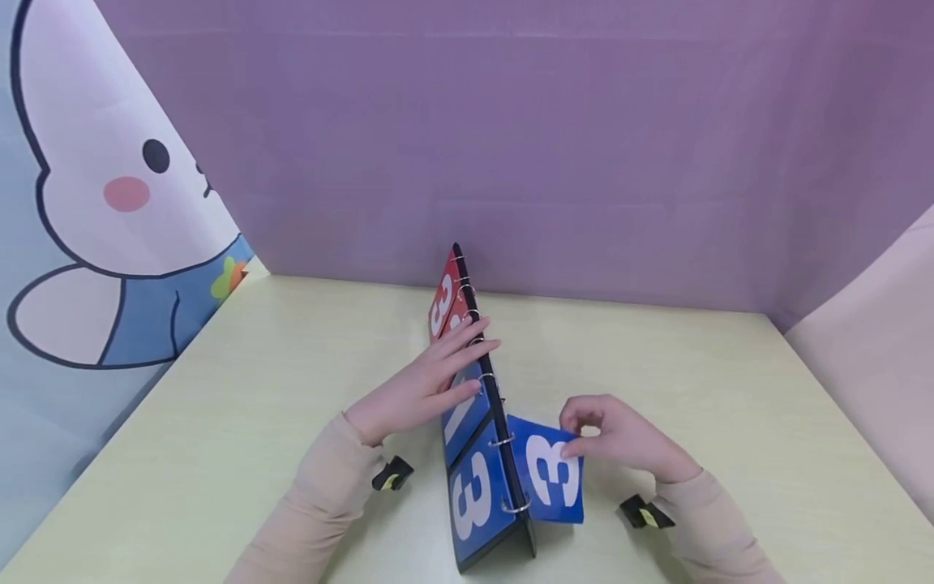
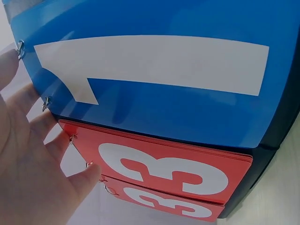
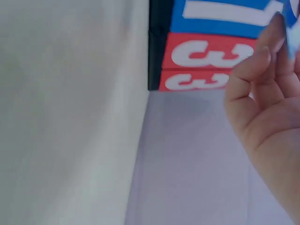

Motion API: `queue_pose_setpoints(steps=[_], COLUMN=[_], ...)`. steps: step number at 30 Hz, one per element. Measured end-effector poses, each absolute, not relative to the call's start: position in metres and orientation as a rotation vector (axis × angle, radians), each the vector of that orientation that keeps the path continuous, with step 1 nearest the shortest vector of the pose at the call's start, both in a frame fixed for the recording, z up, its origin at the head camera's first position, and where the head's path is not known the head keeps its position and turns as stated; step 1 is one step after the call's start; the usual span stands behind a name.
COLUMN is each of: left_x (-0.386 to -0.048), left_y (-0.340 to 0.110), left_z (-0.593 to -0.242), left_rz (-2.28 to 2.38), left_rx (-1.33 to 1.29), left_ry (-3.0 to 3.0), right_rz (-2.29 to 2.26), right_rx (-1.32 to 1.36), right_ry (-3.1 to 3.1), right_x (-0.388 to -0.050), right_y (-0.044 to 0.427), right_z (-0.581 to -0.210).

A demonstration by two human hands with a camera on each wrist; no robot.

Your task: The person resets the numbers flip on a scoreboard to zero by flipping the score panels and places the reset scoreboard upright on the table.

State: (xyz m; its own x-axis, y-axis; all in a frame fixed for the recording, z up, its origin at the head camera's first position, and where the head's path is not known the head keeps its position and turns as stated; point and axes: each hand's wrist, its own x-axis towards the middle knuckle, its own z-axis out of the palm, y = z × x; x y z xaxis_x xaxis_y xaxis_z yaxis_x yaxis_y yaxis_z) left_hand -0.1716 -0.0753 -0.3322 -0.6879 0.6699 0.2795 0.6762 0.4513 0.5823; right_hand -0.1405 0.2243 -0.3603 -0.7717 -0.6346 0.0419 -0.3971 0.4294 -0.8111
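Note:
A tabletop flip scoreboard with a black frame (image 1: 515,478) stands like a tent, its ridge running away from me. My right hand (image 1: 620,438) pinches the outer edge of a blue number card (image 1: 536,442) showing a 3, which hangs on two rings right of the ridge. On the left face, another blue 3 card (image 1: 490,462) lies nearest me, then a blue 1 card (image 2: 164,110). Red 3 cards (image 2: 164,173) sit beyond it. My left hand (image 1: 430,381) rests across the ridge with its fingers extended, near the rings of the middle cards.
The pale table (image 1: 730,405) surrounds the scoreboard. A purple cloth backdrop (image 1: 511,162) rises behind it, and a cartoon print (image 1: 87,243) hangs at left. Small black wrist pieces (image 1: 392,473) show beside both sleeves.

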Motion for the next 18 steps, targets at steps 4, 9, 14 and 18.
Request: queue_pose_setpoints(steps=[4, 9, 14, 18], left_x=[-0.171, -0.170, -0.171, -0.171], left_y=[-0.074, -0.073, -0.073, -0.073], left_z=[-0.331, -0.331, -0.332, -0.334], left_rz=[-1.085, -1.073, -1.055, -1.049], left_rx=[-1.225, -1.223, -1.221, -1.221], left_ry=[-2.680, -2.683, -2.684, -2.685], right_rz=[-1.266, -1.233, -1.251, -1.221], right_rx=[-0.884, -0.931, -0.963, -0.979], right_ry=[2.512, 2.523, 2.439, 2.462], right_x=[-0.140, -0.138, -0.139, -0.138], right_y=[0.231, 0.235, 0.236, 0.236], right_z=[-0.354, -0.347, -0.346, -0.345])
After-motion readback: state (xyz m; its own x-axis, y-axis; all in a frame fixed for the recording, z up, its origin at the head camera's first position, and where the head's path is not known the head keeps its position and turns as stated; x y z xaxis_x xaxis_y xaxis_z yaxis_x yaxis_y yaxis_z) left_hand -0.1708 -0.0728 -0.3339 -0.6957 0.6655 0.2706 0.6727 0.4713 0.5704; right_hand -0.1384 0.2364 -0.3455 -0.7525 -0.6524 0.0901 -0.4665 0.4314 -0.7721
